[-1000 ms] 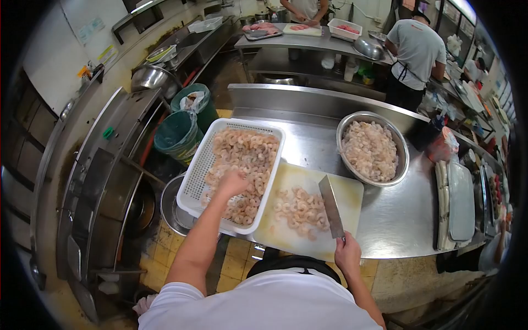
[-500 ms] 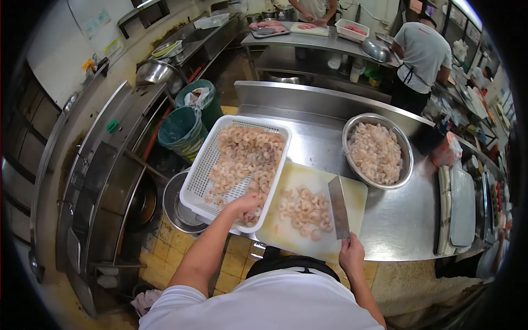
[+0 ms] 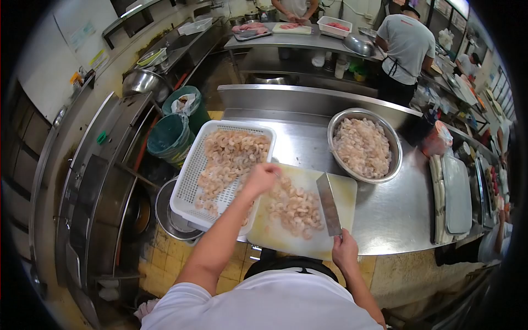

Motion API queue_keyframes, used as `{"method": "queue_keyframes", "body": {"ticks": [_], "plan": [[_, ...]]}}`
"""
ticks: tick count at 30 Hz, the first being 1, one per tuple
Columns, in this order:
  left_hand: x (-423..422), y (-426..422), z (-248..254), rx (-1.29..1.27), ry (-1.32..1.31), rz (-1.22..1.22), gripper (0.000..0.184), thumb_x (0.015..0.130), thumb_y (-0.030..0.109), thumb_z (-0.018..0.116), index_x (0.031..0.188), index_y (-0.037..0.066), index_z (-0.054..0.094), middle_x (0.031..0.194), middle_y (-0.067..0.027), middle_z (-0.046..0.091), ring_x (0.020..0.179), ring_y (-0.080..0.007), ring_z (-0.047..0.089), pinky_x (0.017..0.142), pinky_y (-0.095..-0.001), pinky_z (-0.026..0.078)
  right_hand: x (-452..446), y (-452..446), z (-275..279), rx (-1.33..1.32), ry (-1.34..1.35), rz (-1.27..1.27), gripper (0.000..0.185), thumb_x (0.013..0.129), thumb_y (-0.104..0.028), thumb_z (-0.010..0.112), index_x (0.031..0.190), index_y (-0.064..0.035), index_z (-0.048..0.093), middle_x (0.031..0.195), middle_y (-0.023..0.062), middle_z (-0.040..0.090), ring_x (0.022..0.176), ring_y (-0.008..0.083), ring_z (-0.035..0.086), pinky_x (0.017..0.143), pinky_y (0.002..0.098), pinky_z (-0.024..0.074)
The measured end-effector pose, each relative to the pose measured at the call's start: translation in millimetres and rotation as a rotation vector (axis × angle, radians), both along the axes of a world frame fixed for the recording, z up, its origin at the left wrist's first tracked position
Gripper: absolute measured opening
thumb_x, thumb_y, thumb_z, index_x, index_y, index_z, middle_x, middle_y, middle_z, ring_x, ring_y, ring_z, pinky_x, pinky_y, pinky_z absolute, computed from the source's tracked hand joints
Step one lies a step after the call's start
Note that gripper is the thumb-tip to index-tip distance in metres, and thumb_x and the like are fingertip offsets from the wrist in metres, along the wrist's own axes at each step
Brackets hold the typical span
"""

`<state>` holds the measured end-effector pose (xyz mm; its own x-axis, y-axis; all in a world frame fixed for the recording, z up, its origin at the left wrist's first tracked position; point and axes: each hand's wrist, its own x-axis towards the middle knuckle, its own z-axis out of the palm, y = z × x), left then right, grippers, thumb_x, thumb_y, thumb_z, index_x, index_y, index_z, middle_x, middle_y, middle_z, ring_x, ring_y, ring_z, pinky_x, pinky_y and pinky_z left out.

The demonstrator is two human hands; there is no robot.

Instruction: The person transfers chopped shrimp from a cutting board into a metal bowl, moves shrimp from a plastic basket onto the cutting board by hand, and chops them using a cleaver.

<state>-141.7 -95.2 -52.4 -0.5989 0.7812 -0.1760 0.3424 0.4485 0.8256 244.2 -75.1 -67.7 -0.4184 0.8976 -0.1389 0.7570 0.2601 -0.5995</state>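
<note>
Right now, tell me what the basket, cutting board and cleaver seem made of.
Basket: likely moulded plastic, white, smooth; evenly perforated.
Cutting board: probably plastic, off-white, matte; yellowish stains, no visible grain.
Cleaver: blade looks like steel, dull grey; handle mostly hidden by the right hand.

Peeled shrimp (image 3: pixel 297 212) – pale pink and curled – lie loosely heaped on a white cutting board (image 3: pixel 268 240) stained yellow. Over the board's right side, the broad grey cleaver (image 3: pixel 329 203) points its blade away, handle nearest. Left of the board, a white perforated basket (image 3: pixel 187 191) holds more shrimp, mainly toward its far side.
</note>
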Motion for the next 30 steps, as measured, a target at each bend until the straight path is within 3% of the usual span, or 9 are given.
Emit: {"method": "queue_keyframes", "body": {"ticks": [3,6,9,13,16,22,25,28,30], "plan": [[-68,-13,-28,-0.023,0.152,0.214,0.043,0.088,0.033,0.074,0.121,0.007,0.078,0.111,-0.0180,0.078,0.106,-0.0322,0.075,0.091,-0.0401,0.058,1,-1,-7,0.018,0.007,-0.016,0.034,0.099,-0.017,0.064,0.128,0.0002,0.065,0.101,0.0277,0.071,0.095,0.0483,0.069,0.083,0.0565,0.0530],[-112,-39,-126,-0.372,0.150,0.127,0.044,0.090,0.034,0.076,0.121,0.003,0.075,0.111,-0.0187,0.079,0.100,-0.0272,0.075,0.086,-0.0389,0.058,1,-1,-9,0.039,-0.001,-0.030,0.035,0.099,-0.018,0.063,0.129,0.0004,0.064,0.101,0.0277,0.071,0.095,0.0481,0.069,0.083,0.0562,0.0532],[-71,-42,-132,-0.236,0.057,0.184,0.062,0.087,0.047,0.070,0.133,0.005,0.071,0.127,-0.0257,0.073,0.118,-0.0378,0.070,0.099,-0.0415,0.055,-1,2,-7,0.034,-0.023,-0.045,0.036,0.100,-0.018,0.063,0.131,0.0010,0.064,0.101,0.0294,0.072,0.096,0.0490,0.069,0.084,0.0556,0.0535],[-44,-44,-113,-0.115,-0.415,0.292,0.045,0.093,0.031,0.062,0.128,0.003,0.070,0.110,-0.0159,0.076,0.097,-0.0281,0.070,0.083,-0.0421,0.056,-2,-1,-11,0.053,-0.023,-0.039,0.036,0.100,-0.018,0.063,0.131,0.0010,0.063,0.100,0.0295,0.072,0.095,0.0493,0.069,0.083,0.0561,0.0533],[-49,-55,-97,-0.087,-0.660,0.258,0.035,0.101,0.032,0.059,0.120,0.005,0.071,0.100,-0.0086,0.073,0.091,-0.0199,0.068,0.081,-0.0369,0.054,-4,3,-13,0.064,-0.018,-0.025,0.035,0.100,-0.018,0.063,0.129,0.0012,0.063,0.098,0.0294,0.072,0.094,0.0500,0.069,0.081,0.0571,0.0529],[-23,-58,-33,-0.074,-0.426,0.257,0.025,0.098,0.026,0.063,0.112,0.006,0.070,0.106,-0.0071,0.074,0.092,-0.0205,0.068,0.083,-0.0372,0.054,-2,7,-18,0.064,0.016,-0.014,0.033,0.100,-0.017,0.063,0.127,0.0005,0.063,0.096,0.0298,0.072,0.092,0.0516,0.068,0.080,0.0580,0.0524],[-17,-47,-54,0.062,-0.381,0.240,0.021,0.093,0.022,0.070,0.108,0.008,0.071,0.105,-0.0092,0.076,0.093,-0.0266,0.070,0.083,-0.0405,0.055,-3,9,-13,0.051,0.015,-0.011,0.033,0.100,-0.017,0.063,0.128,0.0004,0.063,0.097,0.0305,0.071,0.093,0.0520,0.068,0.081,0.0576,0.0526],[19,-45,-1,-0.119,0.173,0.273,0.024,0.085,0.015,0.073,0.106,0.005,0.073,0.093,-0.0149,0.076,0.089,-0.0350,0.072,0.081,-0.0441,0.055,-1,9,-12,0.045,0.026,-0.005,0.033,0.100,-0.017,0.063,0.128,0.0003,0.063,0.098,0.0311,0.071,0.094,0.0521,0.068,0.081,0.0574,0.0528],[24,-39,-5,0.047,0.339,0.166,0.026,0.085,0.017,0.075,0.108,0.006,0.073,0.098,-0.0182,0.075,0.094,-0.0389,0.072,0.084,-0.0462,0.056,-1,10,-11,0.035,0.024,-0.004,0.033,0.100,-0.017,0.063,0.128,0.0004,0.063,0.099,0.0307,0.071,0.095,0.0516,0.068,0.082,0.0574,0.0528]]}}
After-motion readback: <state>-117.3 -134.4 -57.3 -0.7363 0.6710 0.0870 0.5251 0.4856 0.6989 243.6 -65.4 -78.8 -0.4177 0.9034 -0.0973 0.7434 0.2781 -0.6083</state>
